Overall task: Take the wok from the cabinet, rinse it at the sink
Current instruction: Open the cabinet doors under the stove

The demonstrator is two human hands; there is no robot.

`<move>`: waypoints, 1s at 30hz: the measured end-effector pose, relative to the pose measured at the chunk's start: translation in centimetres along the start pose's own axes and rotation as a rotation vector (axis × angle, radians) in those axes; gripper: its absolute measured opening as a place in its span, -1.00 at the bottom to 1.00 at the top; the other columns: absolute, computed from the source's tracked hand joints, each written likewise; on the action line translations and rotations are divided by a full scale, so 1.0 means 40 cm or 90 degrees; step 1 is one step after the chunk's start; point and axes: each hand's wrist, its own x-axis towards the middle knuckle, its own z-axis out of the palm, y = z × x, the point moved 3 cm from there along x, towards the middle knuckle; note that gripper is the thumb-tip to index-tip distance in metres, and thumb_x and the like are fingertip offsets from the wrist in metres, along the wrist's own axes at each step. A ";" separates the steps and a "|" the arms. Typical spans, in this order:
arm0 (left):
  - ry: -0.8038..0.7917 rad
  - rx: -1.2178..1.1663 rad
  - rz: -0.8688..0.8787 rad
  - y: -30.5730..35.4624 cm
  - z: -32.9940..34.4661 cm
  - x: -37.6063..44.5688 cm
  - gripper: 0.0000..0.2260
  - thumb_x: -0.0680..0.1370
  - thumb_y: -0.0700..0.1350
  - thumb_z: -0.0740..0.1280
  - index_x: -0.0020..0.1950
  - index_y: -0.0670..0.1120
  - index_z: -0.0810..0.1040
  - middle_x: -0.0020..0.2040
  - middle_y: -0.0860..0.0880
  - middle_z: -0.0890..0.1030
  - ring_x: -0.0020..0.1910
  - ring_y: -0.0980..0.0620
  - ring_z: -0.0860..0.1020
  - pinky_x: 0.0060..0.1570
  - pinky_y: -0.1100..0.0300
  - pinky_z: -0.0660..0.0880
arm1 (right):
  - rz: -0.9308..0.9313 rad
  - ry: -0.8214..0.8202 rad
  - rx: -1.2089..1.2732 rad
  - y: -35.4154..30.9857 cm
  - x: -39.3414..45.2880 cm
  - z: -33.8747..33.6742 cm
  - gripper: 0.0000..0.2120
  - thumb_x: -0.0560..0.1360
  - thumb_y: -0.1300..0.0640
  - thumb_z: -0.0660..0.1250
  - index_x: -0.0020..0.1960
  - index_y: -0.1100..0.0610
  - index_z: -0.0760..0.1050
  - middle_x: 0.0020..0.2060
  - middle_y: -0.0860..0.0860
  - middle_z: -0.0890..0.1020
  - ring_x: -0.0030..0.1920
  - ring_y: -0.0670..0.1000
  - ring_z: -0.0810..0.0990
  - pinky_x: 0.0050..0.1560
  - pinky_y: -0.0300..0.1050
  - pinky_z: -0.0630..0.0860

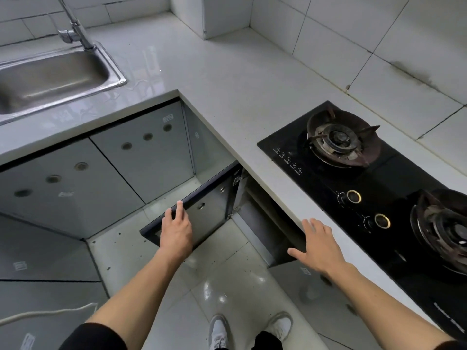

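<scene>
The wok is nowhere in view; we judge that it lies inside the cabinet [260,223] beneath the gas hob [366,178], whose dark opening shows nothing we can make out. Our left hand [177,228] rests on the top edge of the left cabinet door [202,205], swung wide on its hinges, with fingers curled over the edge and the forefinger extended along it. Our right hand [318,243] rests with straight, spread fingers on the right cabinet door [283,246], also swung out, and grasps nothing. We therefore place the task at its opening: the doors are open, while finding the wok, lifting it out, carrying it left and rinsing it are all left to do. The steel sink [111,79], set in the pale countertop [214,72] at upper left, holds nothing, and no water runs from its tap [75,31]. Both burners of the hob carry no pan
</scene>
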 end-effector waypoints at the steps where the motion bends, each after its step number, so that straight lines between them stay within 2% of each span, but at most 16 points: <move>1: -0.010 -0.032 -0.014 -0.016 0.000 0.008 -0.42 0.45 -0.03 0.28 0.43 -0.24 0.36 0.54 -0.25 0.13 0.53 -0.27 -0.04 0.43 -0.08 0.17 | 0.000 -0.004 0.001 0.001 0.000 -0.001 -0.17 0.42 -0.31 0.33 0.48 0.10 0.11 0.46 0.10 0.23 0.45 0.17 0.19 0.40 0.02 0.30; 3: -0.038 -0.138 -0.050 -0.053 0.001 0.024 -0.23 0.45 -0.01 0.35 0.55 -0.25 0.09 0.58 -0.19 -0.06 0.53 -0.26 -0.01 0.45 -0.02 0.20 | -0.002 -0.009 0.004 0.002 0.000 -0.003 -0.17 0.42 -0.31 0.33 0.49 0.10 0.09 0.47 0.10 0.22 0.46 0.17 0.17 0.40 0.02 0.30; 5: -0.054 -0.207 -0.055 -0.089 -0.003 0.044 -0.13 0.45 -0.03 0.36 0.57 -0.23 -0.09 0.60 -0.13 -0.14 0.55 -0.23 -0.03 0.50 0.01 0.13 | -0.001 -0.010 0.006 0.002 -0.001 -0.003 -0.15 0.43 -0.31 0.33 0.50 0.09 0.07 0.49 0.10 0.19 0.47 0.16 0.15 0.41 0.02 0.29; 10: -0.046 -0.297 -0.024 -0.127 -0.008 0.063 -0.08 0.45 -0.08 0.34 0.58 -0.13 -0.24 0.61 -0.12 -0.12 0.58 -0.15 -0.09 0.55 0.03 -0.05 | 0.008 -0.008 0.003 0.001 -0.001 0.004 -0.12 0.44 -0.31 0.32 0.53 0.09 0.01 0.53 0.10 0.13 0.50 0.16 0.10 0.44 0.03 0.26; 12: -0.048 -0.334 -0.044 -0.119 -0.006 0.060 -0.07 0.45 -0.06 0.34 0.57 -0.15 -0.26 0.61 -0.10 -0.11 0.58 -0.16 -0.09 0.55 0.04 -0.03 | 0.011 -0.006 0.004 0.001 0.000 0.006 -0.12 0.44 -0.30 0.32 0.53 0.08 0.00 0.53 0.10 0.13 0.51 0.16 0.09 0.44 0.03 0.27; 16: -0.059 -0.397 -0.076 -0.112 -0.007 0.058 -0.06 0.44 -0.04 0.36 0.58 -0.10 -0.25 0.62 -0.02 -0.10 0.58 -0.16 -0.11 0.51 -0.02 0.15 | 0.013 -0.011 0.006 0.006 0.001 0.007 -0.13 0.45 -0.29 0.32 0.54 0.07 -0.02 0.54 0.10 0.10 0.52 0.16 0.07 0.45 0.03 0.24; 20: -0.056 -0.429 -0.072 -0.113 -0.015 0.065 -0.07 0.45 -0.02 0.39 0.59 -0.10 -0.20 0.62 -0.06 -0.08 0.58 -0.19 -0.10 0.53 -0.08 0.08 | 0.007 -0.027 0.017 0.017 -0.002 0.007 -0.15 0.49 -0.25 0.29 0.56 0.06 -0.06 0.56 0.08 0.05 0.54 0.14 0.02 0.48 0.03 0.17; 24: -0.062 -0.456 -0.071 -0.116 -0.016 0.061 -0.07 0.47 0.05 0.40 0.59 -0.11 -0.18 0.62 -0.09 -0.09 0.58 -0.19 -0.10 0.53 -0.11 0.06 | 0.006 -0.049 0.112 0.036 -0.010 -0.013 -0.23 0.52 -0.16 0.30 0.56 0.05 0.01 0.57 0.05 0.07 0.55 0.09 0.01 0.51 0.03 0.13; 30: -0.013 -0.446 -0.044 -0.078 -0.071 0.016 -0.18 0.51 0.15 0.34 0.58 -0.15 -0.02 0.60 -0.13 0.05 0.56 -0.17 0.05 0.50 -0.12 0.15 | 0.024 0.018 0.153 0.034 -0.083 -0.044 -0.29 0.53 -0.13 0.30 0.55 0.06 0.09 0.56 0.04 0.11 0.55 0.07 0.04 0.51 0.01 0.11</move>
